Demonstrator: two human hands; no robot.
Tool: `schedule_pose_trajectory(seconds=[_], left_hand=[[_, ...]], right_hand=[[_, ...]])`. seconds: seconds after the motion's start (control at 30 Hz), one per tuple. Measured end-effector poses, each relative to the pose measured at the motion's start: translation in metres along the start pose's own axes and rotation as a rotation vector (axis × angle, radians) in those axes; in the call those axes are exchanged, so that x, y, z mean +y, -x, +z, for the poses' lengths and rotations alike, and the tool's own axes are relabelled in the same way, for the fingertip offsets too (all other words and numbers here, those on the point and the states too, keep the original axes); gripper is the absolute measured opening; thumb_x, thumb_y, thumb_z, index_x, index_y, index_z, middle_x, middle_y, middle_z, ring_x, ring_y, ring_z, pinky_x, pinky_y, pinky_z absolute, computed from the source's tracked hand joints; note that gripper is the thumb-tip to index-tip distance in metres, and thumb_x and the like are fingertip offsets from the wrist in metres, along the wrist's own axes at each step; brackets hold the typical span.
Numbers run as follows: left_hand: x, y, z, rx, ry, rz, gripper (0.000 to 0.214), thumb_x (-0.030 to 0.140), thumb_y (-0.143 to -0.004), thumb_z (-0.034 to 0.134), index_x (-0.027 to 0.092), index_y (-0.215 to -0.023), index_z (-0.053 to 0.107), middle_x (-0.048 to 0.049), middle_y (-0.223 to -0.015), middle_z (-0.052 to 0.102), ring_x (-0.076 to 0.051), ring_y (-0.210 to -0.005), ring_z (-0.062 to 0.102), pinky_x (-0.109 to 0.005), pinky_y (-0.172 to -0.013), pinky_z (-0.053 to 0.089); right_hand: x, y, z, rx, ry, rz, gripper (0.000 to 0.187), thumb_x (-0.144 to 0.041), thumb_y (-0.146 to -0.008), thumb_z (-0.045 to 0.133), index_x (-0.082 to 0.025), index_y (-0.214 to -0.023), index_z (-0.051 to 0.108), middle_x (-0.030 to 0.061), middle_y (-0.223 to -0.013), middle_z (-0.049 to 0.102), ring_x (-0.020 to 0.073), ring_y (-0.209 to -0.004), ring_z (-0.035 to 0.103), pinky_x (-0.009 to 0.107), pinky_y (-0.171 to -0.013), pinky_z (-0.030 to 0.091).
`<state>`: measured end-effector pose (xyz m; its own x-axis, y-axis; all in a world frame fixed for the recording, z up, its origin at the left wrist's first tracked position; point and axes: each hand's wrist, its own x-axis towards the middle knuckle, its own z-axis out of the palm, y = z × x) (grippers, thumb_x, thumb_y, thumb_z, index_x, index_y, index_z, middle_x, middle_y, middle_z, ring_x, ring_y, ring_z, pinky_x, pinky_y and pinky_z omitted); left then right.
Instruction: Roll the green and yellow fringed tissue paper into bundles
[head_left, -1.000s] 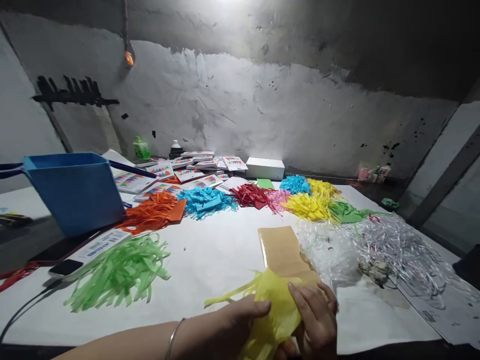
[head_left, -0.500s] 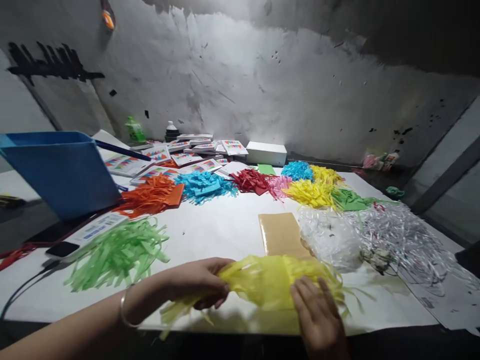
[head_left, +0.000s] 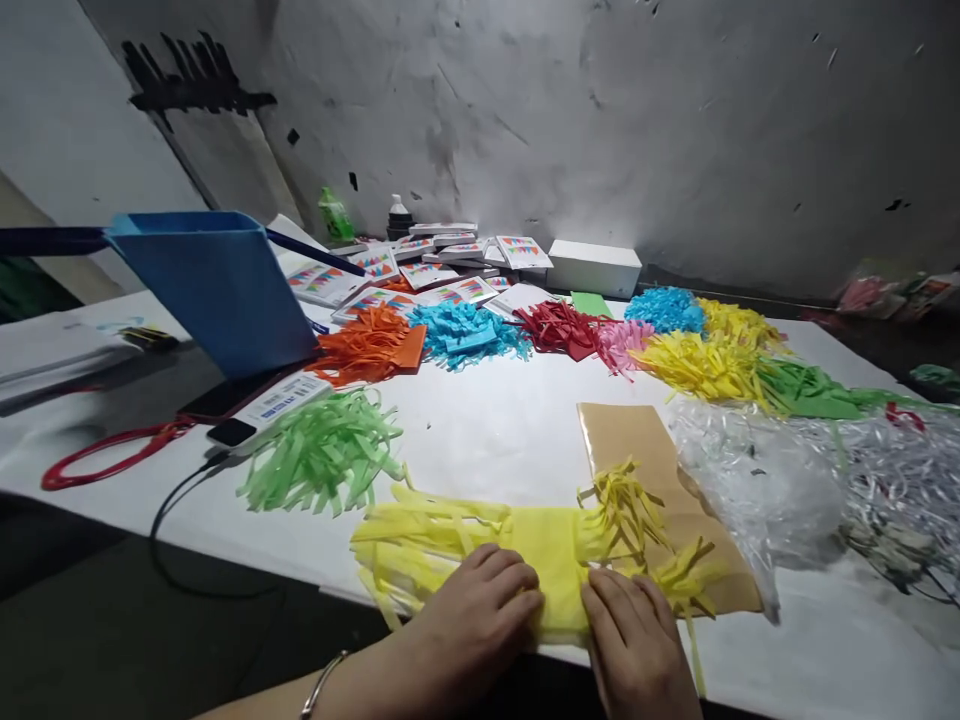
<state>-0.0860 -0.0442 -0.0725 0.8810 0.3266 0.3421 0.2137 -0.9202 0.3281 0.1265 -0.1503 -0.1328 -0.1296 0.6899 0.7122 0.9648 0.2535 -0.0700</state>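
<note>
Both hands press flat on the yellow paper [head_left: 551, 560]: left hand [head_left: 472, 610] and right hand [head_left: 634, 640] side by side on its uncut middle, fingers flat, not pinching. The paper's ends are already cut into strips. It is not rolled yet. Just behind lies a brown sheet [head_left: 637, 450].

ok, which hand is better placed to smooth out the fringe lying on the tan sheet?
Right, probably. The right hand rests on the yellow fringed paper beside the fringe spilling over the tan sheet. The left hand presses the band's other side, farther away.
</note>
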Motion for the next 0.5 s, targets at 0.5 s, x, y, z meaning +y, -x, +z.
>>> schedule_pose_trajectory(seconds=[0.5], left_hand=[[-0.011,0.008,0.000,0.120,0.070,-0.026,0.017,0.008,-0.093,0.050,0.020,-0.098,0.060,-0.0051,-0.096,0.073,-0.020,-0.089,0.063,-0.033,-0.080,0.050]], right_hand=[[-0.019,-0.030,0.000,-0.012,-0.185,-0.091,0.029,-0.005,-0.092,0.042,-0.016,-0.096,0.068,0.0033,-0.096,0.077,0.0180,-0.096,0.071,0.035,-0.111,0.036]])
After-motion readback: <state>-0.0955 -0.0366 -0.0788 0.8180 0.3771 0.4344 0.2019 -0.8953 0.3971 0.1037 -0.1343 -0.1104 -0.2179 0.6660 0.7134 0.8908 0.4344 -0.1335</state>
